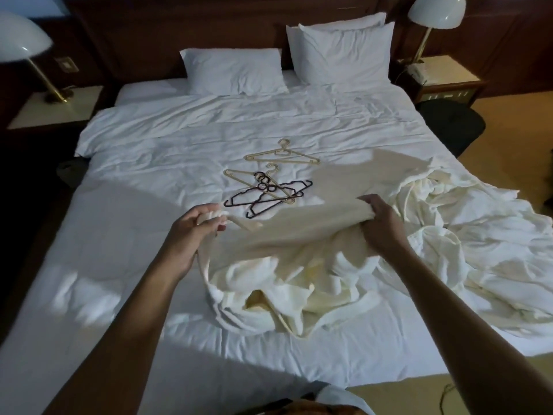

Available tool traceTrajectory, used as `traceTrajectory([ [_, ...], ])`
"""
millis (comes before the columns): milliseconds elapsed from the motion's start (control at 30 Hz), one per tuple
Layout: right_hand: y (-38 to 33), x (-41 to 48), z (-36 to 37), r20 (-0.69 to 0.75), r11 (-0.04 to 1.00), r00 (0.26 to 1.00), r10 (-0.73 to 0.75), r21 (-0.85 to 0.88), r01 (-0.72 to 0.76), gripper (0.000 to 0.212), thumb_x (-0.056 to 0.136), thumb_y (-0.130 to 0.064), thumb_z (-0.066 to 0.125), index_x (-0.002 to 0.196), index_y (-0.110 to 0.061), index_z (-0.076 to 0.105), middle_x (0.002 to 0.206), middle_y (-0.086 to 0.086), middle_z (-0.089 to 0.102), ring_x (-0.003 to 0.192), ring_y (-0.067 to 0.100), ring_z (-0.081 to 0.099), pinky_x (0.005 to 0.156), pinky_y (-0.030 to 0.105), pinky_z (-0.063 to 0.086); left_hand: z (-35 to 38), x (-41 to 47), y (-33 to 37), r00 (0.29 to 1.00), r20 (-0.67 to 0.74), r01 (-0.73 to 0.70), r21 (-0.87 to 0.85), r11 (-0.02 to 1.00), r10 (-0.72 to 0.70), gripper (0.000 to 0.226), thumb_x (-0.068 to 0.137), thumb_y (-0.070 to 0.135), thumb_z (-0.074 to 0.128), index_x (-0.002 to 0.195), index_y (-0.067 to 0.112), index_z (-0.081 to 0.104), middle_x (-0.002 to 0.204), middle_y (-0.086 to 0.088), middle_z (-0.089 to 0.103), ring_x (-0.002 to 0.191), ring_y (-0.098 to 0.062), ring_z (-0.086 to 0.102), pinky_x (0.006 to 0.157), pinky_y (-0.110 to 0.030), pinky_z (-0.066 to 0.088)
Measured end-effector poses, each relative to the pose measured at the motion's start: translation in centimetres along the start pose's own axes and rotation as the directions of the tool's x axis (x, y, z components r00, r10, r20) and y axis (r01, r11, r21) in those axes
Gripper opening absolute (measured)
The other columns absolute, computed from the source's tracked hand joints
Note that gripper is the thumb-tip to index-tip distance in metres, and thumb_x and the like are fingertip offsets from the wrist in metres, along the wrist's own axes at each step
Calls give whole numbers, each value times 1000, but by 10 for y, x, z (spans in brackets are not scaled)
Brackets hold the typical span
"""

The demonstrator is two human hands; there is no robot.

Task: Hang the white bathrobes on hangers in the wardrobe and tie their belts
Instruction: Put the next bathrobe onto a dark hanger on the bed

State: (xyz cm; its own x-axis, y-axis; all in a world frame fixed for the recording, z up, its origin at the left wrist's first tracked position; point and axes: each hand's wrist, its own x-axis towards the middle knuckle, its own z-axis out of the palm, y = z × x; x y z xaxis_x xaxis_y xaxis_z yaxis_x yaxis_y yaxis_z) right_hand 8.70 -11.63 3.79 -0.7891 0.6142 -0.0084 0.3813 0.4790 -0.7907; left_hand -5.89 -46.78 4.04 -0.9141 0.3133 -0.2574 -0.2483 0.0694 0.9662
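Fingers (211,215) of my left hand (194,227) and right hand (378,224) grip the bathrobe (287,244) crosswise; hangers (267,190) lie toward the bed (119,235) head, nearer my left.

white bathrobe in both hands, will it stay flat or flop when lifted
Likely floppy: the white cloth bathrobe sags between the left hand and right hand, bunching in folds on the white bed. Probably bulky; the strip hanging below the left hand may trail.
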Motion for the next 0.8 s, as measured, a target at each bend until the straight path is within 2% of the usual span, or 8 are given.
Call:
traceTrajectory([
  [133, 27, -7, -11, 26, 995, 998, -61, -73, 63, 50, 75, -4, 55, 117, -28, 66, 99, 9, 71, 90, 25, 63, 78, 38, 53, 26, 11, -17, 996, -78, 50, 19, 999, -48, 40, 90, -7, 64, 128, 4, 60, 103, -18, 76, 68, -29, 69, 71, -35, 53],
  [200, 62, -15, -6, 263, 938, 964, -34, -323, 121, 54, 74, -7, 57, 123, -28, 66, 108, 9, 71, 99, 28, 66, 85, 37, 52, 48, 8, -18, 997, -52, 51, 40, 998, -49, 30, 91, -6, 63, 121, -3, 61, 89, -9, 77, 61, -24, 65, 57, -28, 50],
  [267, 98, -26, 4, 565, 817, 814, 139, -529, 228, 52, 85, -13, 61, 134, -29, 61, 125, 5, 64, 119, 25, 60, 100, 30, 43, 70, 2, -17, 998, -11, 63, 31, 998, -62, 24, 90, -3, 66, 113, -4, 64, 82, -8, 75, 60, -25, 62, 54, -27, 49],
  [367, 125, -36, 13, 698, 809, 666, 263, -536, 242, 47, 92, -20, 64, 138, -29, 57, 130, 1, 57, 121, 14, 55, 102, 21, 39, 101, -10, -18, 991, 87, 96, 36, 995, -99, 29, 75, 11, 73, 103, 4, 68, 89, -20, 74, 62, -28, 60, 64, -33, 48],
  [500, 128, -24, 28, 692, 876, 690, 212, -448, 180, 52, 93, -23, 64, 143, -26, 51, 134, 4, 56, 123, 19, 54, 104, 27, 41, 125, -26, -29, 977, 141, 142, 133, 981, -160, 31, 70, 18, 74, 99, 7, 72, 91, -18, 76, 72, -31, 67, 67, -33, 51],
  [633, 143, 0, 51, 613, 845, 765, 195, -501, 187, 79, 89, -41, 69, 155, -26, 28, 155, 10, 36, 140, 33, 38, 112, 49, 37, 128, -44, -51, 983, 53, 160, 198, 967, -174, 31, 76, 28, 75, 84, 0, 64, 62, -7, 63, 58, -20, 54, 53, -26, 41],
  [733, 165, 15, 71, 603, 780, 777, 180, -569, 261, 105, 82, -56, 74, 161, -30, 10, 167, 13, 7, 150, 38, 18, 116, 57, 29, 122, -55, -81, 982, -62, 190, 321, 928, -180, 22, 77, 26, 81, 77, 9, 68, 71, -7, 70, 59, -12, 57, 51, -25, 42],
  [800, 182, 18, 88, 636, 733, 764, 109, -571, 370, 103, 84, -62, 71, 162, -34, 10, 169, 12, -3, 153, 38, 8, 119, 60, 19, 115, -65, -108, 973, -160, 225, 457, 861, -169, 12, 80, 22, 81, 78, 18, 70, 80, 4, 75, 67, -4, 64, 56, -20, 46],
])
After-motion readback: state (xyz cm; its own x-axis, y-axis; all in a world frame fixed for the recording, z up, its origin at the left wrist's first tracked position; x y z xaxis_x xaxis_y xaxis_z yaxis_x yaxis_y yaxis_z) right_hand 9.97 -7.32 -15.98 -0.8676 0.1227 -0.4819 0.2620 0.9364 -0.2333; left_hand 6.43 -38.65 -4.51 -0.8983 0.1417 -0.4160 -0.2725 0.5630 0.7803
